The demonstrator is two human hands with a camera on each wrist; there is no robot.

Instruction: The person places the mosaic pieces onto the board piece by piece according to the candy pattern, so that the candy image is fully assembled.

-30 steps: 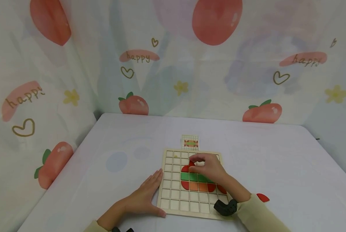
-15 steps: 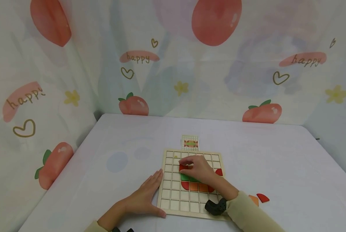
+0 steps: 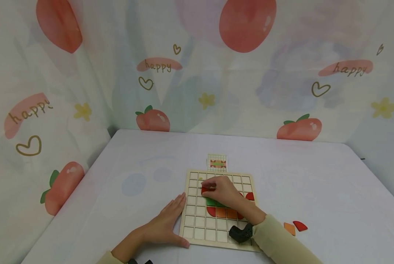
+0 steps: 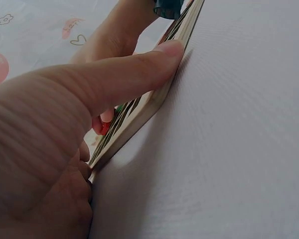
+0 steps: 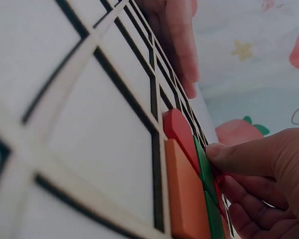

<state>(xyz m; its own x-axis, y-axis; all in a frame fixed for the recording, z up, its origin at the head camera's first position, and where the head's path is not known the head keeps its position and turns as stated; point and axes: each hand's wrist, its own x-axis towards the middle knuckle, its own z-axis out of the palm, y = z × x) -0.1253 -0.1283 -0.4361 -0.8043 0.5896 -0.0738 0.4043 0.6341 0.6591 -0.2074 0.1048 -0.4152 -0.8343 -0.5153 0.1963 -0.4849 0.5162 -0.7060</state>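
Observation:
My right hand (image 3: pixel 221 190) reaches over the wooden grid board (image 3: pixel 194 232) and pinches a red quarter-round tile (image 3: pixel 205 190) between thumb and fingers, just left of the green tiles (image 3: pixel 211 201). Below that green row sit orange tiles (image 3: pixel 221 212), with a red rounded tile (image 3: pixel 211 211) at their left end. In the right wrist view, the thumb is close to the edge of a green tile (image 5: pixel 203 160). My left hand (image 3: pixel 165 223) rests against the board's left side with fingers straight, its thumb (image 4: pixel 167 57) against the front corner edge.
A small pattern card (image 3: pixel 217 163) lies behind the board. To the right on the white table (image 3: pixel 315 183) lie a loose orange tile (image 3: pixel 289 228) and a loose red tile (image 3: pixel 300 226). Another red tile (image 3: pixel 250 196) sits at the board's right edge.
My right hand has moved left across the board with the red tile, uncovering the red tile at the right edge and the loose orange tile. The left hand has stayed in place.

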